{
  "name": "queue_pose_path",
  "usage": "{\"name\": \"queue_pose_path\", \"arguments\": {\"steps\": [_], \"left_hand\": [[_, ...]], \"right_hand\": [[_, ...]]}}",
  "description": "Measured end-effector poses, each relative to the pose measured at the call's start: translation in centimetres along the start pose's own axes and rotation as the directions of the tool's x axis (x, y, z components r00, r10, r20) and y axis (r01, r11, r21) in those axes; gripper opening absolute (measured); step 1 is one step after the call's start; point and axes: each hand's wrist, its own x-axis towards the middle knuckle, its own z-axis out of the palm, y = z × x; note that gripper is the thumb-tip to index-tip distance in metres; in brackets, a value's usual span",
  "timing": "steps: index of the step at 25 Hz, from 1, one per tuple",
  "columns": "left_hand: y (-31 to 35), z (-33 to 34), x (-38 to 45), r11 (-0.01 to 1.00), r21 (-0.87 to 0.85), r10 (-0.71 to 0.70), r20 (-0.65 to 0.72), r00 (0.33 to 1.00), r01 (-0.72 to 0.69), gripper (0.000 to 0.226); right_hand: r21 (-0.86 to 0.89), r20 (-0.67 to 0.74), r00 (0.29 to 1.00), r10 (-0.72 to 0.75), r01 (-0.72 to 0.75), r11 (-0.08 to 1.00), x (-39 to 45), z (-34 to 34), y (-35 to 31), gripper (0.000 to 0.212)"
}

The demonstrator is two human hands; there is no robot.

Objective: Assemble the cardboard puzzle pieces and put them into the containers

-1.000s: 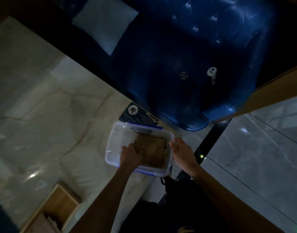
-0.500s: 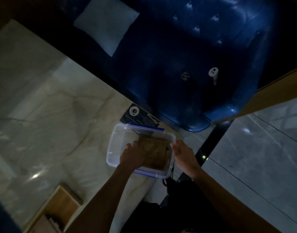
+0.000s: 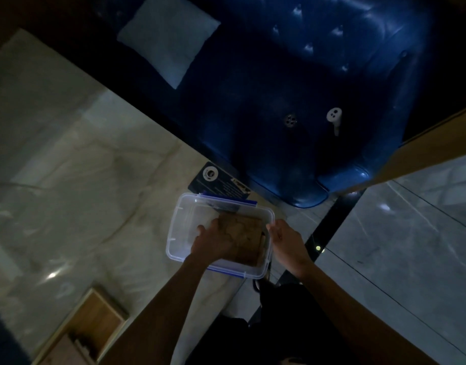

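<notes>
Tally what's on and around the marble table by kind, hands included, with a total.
Clear plastic containers with blue clips: 1
Assembled brown cardboard puzzles inside it: 1
Dark printed cards: 1
Wooden boxes: 1
Pale cushions: 1
Blue tufted sofas: 1
Hands: 2, left hand on the puzzle, right hand at the container's rim
Total: 8

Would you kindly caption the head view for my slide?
Left hand presses the cardboard puzzle into a clear container; right hand steadies its rim.

I see 1 view only: my head camera looks steeply down, close over the table (image 3: 100,180) edge.
</notes>
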Motion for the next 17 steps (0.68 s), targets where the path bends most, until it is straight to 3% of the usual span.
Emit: {"name": "queue_pose_path", "arguments": {"steps": [2, 7, 10, 14, 17], "left_hand": [[-0.2, -0.1, -0.5, 0.997, -0.075, 0.015, 0.054, 0.998, -0.011, 0.090], [1.0, 1.8, -2.4, 0.985, -0.126, -0.134, -0.089, 0.987, 0.122, 0.107], [1.2, 2.2, -4.0, 0.987, -0.117, -0.130, -0.210, 0.969, 0.107, 0.090], [-0.3, 2.0, -8.5, 0.996, -0.039, 0.062, -0.372, 0.926, -0.082, 0.061], [-3.2, 3.5, -12.6, 0.990, 0.041, 0.138, -0.403, 0.905, -0.133, 0.061]], "right_hand": [[-0.014, -0.003, 1.000, -0.005, 0.005, 1.000, -0.3, -0.2, -0.2, 0.027], [-0.167, -0.001, 1.000, -0.004, 0.004, 0.986, -0.6, -0.8, -0.9, 0.026], [-0.285, -0.075, 0.997, -0.012, -0.010, 0.959, -0.7, -0.4, -1.4, 0.018], [-0.098, -0.022, 0.999, 0.027, -0.029, 0.995, -0.8, -0.1, -2.5, 0.050], [-0.215, -0.083, 0.996, -0.040, 0.021, 0.976, -1.3, 0.0, -2.6, 0.070]]}}
